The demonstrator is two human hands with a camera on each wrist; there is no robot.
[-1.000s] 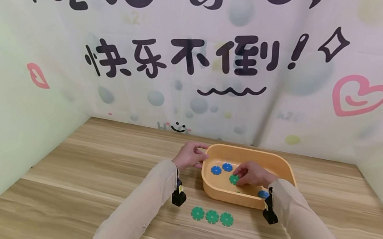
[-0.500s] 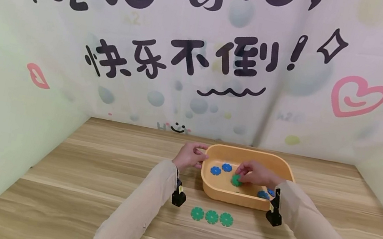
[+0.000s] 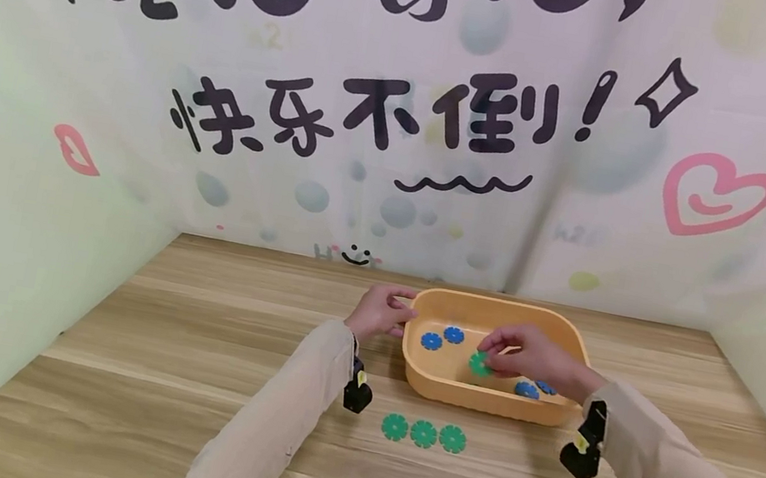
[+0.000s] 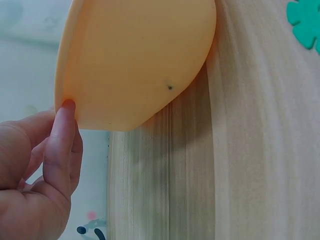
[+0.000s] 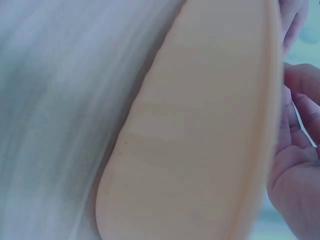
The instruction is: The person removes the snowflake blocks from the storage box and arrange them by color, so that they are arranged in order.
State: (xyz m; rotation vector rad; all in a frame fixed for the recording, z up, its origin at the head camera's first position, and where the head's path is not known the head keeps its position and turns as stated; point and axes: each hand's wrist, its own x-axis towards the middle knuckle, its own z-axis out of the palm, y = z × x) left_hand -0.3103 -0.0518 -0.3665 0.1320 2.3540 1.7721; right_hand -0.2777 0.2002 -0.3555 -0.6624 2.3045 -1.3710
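An orange plastic basin (image 3: 434, 387) stands on the table, its outer wall (image 4: 135, 60) filling much of the left wrist view. My left hand (image 3: 378, 312) grips the rim at its left end, one fingertip against the outside wall. Inside the basin, my right hand (image 3: 527, 352) pinches a green notched flower-shaped disc (image 3: 480, 363) between thumb and fingers. In the right wrist view the basin wall (image 5: 190, 125) partly hides that hand (image 5: 300, 155) and the disc. Two blue discs, one (image 3: 431, 341) beside the other (image 3: 454, 335), lie on the basin floor at left.
More blue discs (image 3: 527, 390) lie in the basin's front right, below the right wrist. In front of the basin, three green discs (image 3: 423, 433) form a row on the wooden table (image 3: 178, 374). A printed cloth wall (image 3: 267, 203) rises behind the table's back edge.
My right hand has moved a little to the right with the green disc pinched in it, its forearm swinging right. The left hand keeps its place at the basin.
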